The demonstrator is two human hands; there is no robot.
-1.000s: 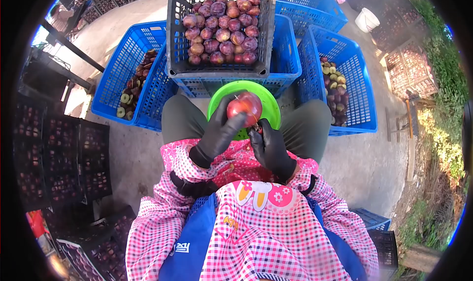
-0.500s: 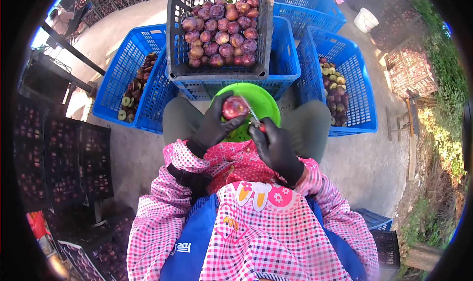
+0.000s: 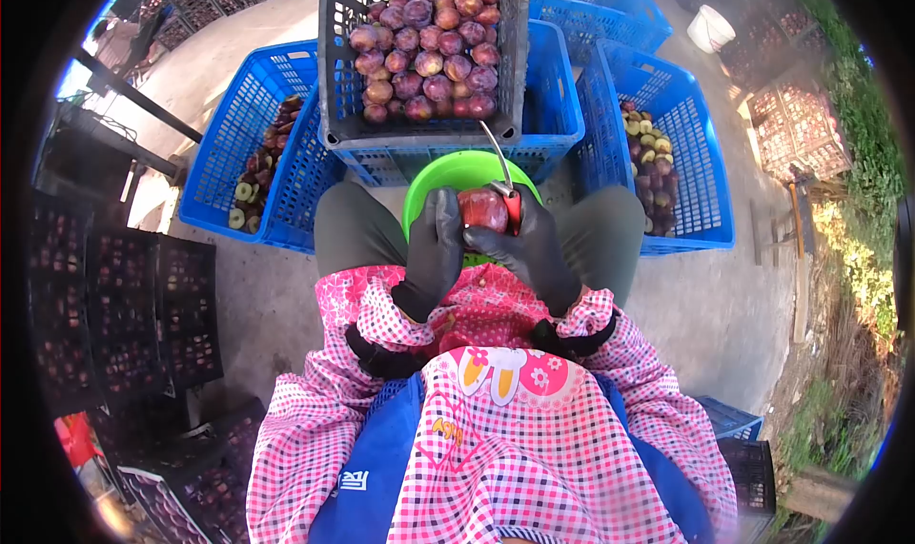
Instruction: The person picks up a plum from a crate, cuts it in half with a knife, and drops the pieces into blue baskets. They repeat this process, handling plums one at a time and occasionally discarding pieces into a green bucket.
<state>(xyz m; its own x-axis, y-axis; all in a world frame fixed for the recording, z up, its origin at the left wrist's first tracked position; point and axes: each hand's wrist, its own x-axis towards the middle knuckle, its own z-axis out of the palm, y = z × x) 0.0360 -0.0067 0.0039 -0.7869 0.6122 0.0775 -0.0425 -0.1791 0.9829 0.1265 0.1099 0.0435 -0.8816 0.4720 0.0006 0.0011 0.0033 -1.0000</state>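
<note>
Plum (image 3: 479, 208), red and round, sits between two black-gloved hands just above the green bowl (image 3: 440, 170) on the person's lap. Left hand (image 3: 434, 248) has its fingers wrapped closed around the plum's left side. Right hand (image 3: 536, 250) has its fingers clamped on the red handle of the knife (image 3: 515, 208), which lies against the plum's right side, its thin blade pointing up toward the grey crate (image 3: 419, 134) full of plums. Left blue crate (image 3: 229, 115) and right blue crate (image 3: 701, 163) each hold cut fruit.
</note>
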